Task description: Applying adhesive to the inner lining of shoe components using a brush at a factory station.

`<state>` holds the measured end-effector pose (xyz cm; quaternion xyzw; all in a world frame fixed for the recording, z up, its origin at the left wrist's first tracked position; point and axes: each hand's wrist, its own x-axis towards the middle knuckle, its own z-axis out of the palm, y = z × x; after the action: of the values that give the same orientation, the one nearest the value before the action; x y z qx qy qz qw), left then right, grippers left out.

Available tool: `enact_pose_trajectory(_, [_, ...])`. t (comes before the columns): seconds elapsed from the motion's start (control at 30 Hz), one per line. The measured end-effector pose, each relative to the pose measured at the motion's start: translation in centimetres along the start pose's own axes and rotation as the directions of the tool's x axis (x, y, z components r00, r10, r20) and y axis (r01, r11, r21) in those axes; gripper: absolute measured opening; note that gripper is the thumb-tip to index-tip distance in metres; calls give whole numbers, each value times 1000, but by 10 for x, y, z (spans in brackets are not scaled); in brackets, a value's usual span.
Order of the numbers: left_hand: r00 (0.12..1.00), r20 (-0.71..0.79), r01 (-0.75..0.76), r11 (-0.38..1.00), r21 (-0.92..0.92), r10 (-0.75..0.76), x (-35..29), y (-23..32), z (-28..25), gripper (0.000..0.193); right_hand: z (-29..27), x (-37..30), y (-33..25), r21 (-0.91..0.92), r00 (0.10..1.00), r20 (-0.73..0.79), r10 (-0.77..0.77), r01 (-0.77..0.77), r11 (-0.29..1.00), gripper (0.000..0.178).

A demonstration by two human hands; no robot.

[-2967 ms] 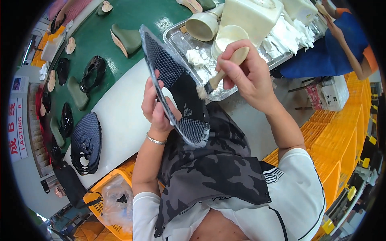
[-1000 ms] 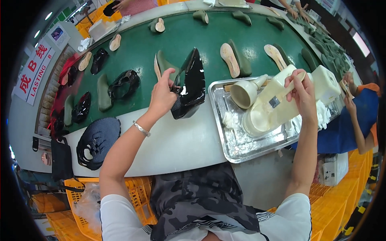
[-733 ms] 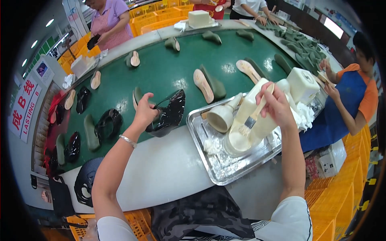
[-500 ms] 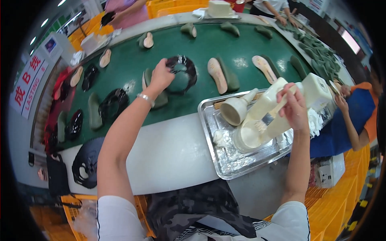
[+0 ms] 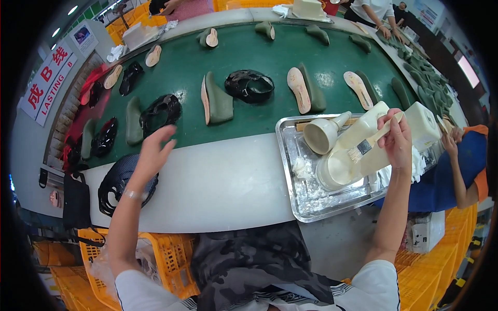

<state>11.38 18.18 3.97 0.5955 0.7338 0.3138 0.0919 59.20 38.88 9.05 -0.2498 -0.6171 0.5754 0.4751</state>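
My right hand [image 5: 395,139] grips a flat paintbrush [image 5: 388,125], its bristles down at the mouth of a cream pot [image 5: 337,170]. The pot stands in a metal tray [image 5: 306,213], beside a cream funnel-shaped cup [image 5: 320,136]. My left hand [image 5: 155,151] is empty, fingers apart, over the near edge of the green surface. Close by it are a heap of black shoe uppers [image 5: 115,181] and a glossy black upper [image 5: 162,115] beside a green shoe last. Farther off, another black upper [image 5: 250,87] lies next to a green last [image 5: 220,103] with a pale insole.
More green lasts with insoles [image 5: 299,89] are spread over the green surface [image 5: 187,65]. A white counter strip [image 5: 223,181] runs along its near side. Cream jugs [image 5: 421,124] stand by the tray. At the right sits a co-worker in a blue apron [image 5: 436,179]. Yellow crates [image 5: 171,262] are below.
My left hand has let go of the black upper, leaving it beside the green last, and has come back toward the near left. The brush stays in my right hand above the pot.
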Motion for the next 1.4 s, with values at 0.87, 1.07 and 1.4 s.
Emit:
enact_pose_trajectory(0.87, [954, -247, 292, 328, 898, -173, -119, -76, -78, 45, 11, -6, -5, -136, 996, -84, 15, -26, 990, 16])
enact_pose_trajectory(1.07, [983, -181, 175, 333, 927, -13, -118, -104, -85, 13, 14, -7, -8, -138, 997, -82, 9, -20, 990, 15])
enact_pose_trajectory(1.4, [921, -361, 359, 682, 637, -148, -110, -78, -86, 10, 12, -7, -7, -155, 997, -71, 5, -16, 988, 16])
